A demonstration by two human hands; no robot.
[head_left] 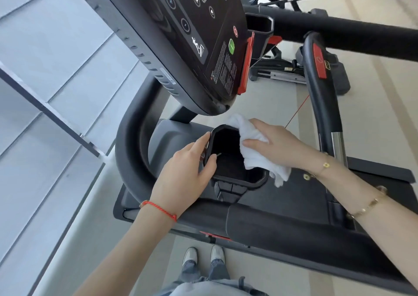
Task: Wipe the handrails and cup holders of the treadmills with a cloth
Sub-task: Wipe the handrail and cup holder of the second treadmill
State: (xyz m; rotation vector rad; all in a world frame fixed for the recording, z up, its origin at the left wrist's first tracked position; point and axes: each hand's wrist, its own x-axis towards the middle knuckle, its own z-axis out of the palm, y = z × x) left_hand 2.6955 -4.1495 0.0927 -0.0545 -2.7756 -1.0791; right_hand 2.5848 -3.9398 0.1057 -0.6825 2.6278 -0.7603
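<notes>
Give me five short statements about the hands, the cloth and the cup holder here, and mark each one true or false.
1. The right hand holds a white terry cloth at the rim of the black plastic cup holder. True.
2. The left hand holds a spray bottle. False: it rests on the cup holder's left rim, thumb over the edge.
3. A red string bracelet sits on the left wrist. True.
4. The cup holder holds a water bottle. False: no bottle shows inside it; only its dark inside and part of the cloth.
5. The cloth lies over the curved black treadmill handrail on the left. False: it is at the cup holder, apart from that rail.
</notes>
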